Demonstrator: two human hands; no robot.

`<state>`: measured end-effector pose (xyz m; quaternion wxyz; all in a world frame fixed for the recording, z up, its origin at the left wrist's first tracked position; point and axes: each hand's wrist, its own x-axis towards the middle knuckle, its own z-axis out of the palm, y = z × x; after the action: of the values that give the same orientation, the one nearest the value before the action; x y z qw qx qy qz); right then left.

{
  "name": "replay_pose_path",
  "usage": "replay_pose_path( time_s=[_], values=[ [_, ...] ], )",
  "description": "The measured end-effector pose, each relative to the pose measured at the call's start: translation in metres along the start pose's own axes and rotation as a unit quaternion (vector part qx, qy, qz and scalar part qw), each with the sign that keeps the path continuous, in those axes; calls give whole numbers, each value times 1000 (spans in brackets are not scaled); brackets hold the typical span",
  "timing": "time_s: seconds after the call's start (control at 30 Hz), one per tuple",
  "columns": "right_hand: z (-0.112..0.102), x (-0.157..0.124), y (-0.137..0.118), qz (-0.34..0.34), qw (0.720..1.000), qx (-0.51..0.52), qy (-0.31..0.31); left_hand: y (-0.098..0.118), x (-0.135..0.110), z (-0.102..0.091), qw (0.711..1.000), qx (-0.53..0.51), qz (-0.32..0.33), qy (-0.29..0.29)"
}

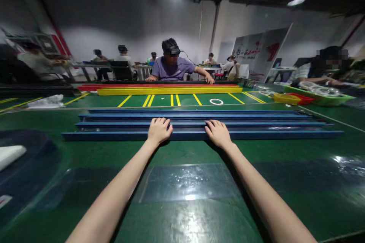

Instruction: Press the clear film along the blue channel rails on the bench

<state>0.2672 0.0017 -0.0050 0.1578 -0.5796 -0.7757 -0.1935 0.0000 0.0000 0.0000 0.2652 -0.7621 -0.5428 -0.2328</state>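
Note:
Several long blue channels lie side by side across the green table in front of me. My left hand rests over the nearest ones, left of their middle, with its fingers bent over the edges and its thumb toward the right. To the right of the middle, my right hand takes hold of the same front channels, fingers curled over and thumb toward the left. Both palms face down, and the undersides of the fingers are hidden. The channels lie roughly parallel, with uneven ends.
Across the table a person in a purple shirt has hands near yellow and red strips. A white ring lies on the yellow-marked surface. At right are yellow and red trays and a green basket. Clear film lies nearby.

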Motion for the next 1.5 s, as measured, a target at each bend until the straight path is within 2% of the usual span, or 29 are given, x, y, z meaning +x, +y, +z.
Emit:
replay_pose_path(
  time_s=[0.5,1.13,1.27,1.4,1.5],
  values=[
    [5,24,0,8,999,-7,-32,-11,12,15,1000,-8,20,-18],
    [20,50,-15,26,999,31,-1,-41,30,39,999,-33,14,-34],
    [20,52,-17,34,999,34,-1,-43,31,38,997,-60,-4,-48],
    [15,61,-10,33,997,54,-46,-41,34,33,992,-104,-23,-74],
    [15,76,-2,44,994,71,-66,-38,45,32,986,-124,-63,-93]
  ],
)
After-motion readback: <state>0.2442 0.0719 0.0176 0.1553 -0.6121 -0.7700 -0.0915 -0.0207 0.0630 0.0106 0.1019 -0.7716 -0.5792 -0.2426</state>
